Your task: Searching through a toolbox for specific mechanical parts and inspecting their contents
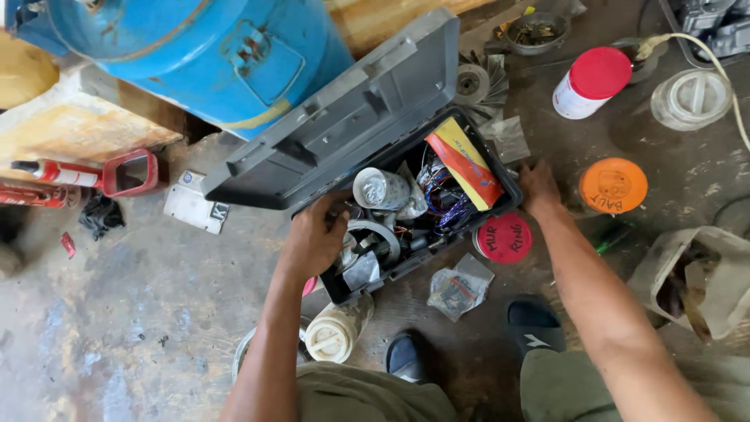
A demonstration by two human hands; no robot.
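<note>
Nearest the cam: the person's knees in olive trousers and two dark sandals, w/ both bare forearms running up from the bottom edge.

Left hand sat on the near-left rim of the open grey toolbox, fingers curled over the edge into the box; whether they pinched anything inside, can't tell. Right hand was at the box's right corner, fingers bent down against the outside wall, nothing seen held.

Toolbox stood mid-scene on the stained concrete floor, its lid thrown back toward far-left. Inside: a silvery tape roll, a tangle of coloured wires, a red-and-yellow flat packet leaning at the right end, plus grey straps & bits too jumbled to name.

Just near-right of the box lay a red round lid w/ handwriting; an orange lid further right, close to the right wrist. A small clear plastic bag of parts lay near the box's front. Near-left: a white-capped plastic jar.

Far right: a white container w/ red cap, a clear round tub, a cream cable. Far centre: a metal fan wheel. Far left: a big blue cylinder tank; left, a red tool & a dark rag. Right edge: a dirty open plastic bag.
</note>
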